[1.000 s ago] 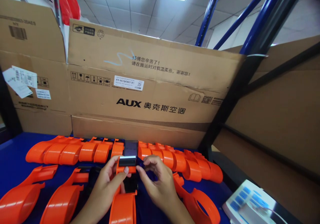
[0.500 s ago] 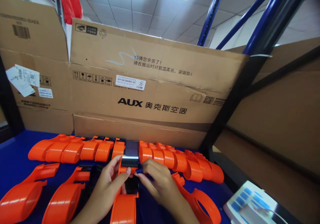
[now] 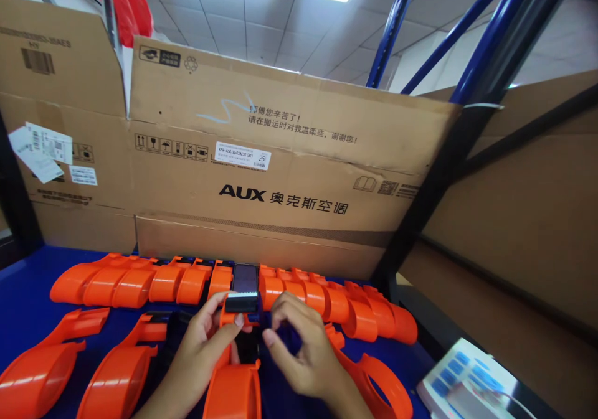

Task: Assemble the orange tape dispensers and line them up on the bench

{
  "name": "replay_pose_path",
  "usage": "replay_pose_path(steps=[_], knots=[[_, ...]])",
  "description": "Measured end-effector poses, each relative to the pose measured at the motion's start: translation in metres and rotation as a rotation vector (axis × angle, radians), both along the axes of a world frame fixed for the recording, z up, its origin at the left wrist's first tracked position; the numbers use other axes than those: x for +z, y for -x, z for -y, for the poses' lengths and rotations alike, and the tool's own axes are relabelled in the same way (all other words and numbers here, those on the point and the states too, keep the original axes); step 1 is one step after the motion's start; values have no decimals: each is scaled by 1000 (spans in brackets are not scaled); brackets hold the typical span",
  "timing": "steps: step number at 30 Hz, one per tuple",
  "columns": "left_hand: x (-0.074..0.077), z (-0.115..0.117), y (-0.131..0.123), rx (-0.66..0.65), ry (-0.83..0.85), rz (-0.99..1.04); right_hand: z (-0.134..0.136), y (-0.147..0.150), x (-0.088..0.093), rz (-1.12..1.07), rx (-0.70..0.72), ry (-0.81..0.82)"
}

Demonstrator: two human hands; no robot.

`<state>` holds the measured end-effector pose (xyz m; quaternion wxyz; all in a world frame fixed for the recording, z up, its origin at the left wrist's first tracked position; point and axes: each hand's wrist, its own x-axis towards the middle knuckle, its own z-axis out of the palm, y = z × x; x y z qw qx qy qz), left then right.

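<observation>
An orange tape dispenser (image 3: 232, 394) with a white serrated cutting edge and a black strip below it is upright in front of me. My left hand (image 3: 212, 338) is closed around its upper part, the thumb pressed on the orange front below the black strip. At the right end of that part sits a small dark blue piece (image 3: 253, 317). My right hand (image 3: 301, 344) is just right of the dispenser, apart from it, with fingers curved and thumb spread from them. Nothing shows between them. The lower end of the dispenser is cut off by the frame.
A row of orange dispensers (image 3: 135, 282) lines the back of the blue surface (image 3: 28, 276), with a dark phone-like slab (image 3: 245, 277) among them. More lie nearer, left (image 3: 37, 369) and right (image 3: 387, 381). A white device with blue keys (image 3: 467, 375) stands right; cardboard (image 3: 280, 232) walls the back.
My right hand has let go of the small dark blue piece and moved slightly right, its thumb and fingers parting. My left hand keeps its hold; the dispenser's lower part has shifted slightly.
</observation>
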<state>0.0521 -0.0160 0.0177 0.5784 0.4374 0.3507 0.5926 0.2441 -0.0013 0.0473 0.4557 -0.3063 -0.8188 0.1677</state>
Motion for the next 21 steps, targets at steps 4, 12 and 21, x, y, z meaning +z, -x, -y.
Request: replay_pose_path(steps=[4, 12, 21], knots=[[5, 5, -2, -150, 51, 39, 3, 5, 7, -295, 48, 336], [9, 20, -6, -347, 143, 155, 3, 16, -1, -352, 279, 659], [14, 17, -1, -258, 186, 61, 6, 30, -4, -386, 248, 578]])
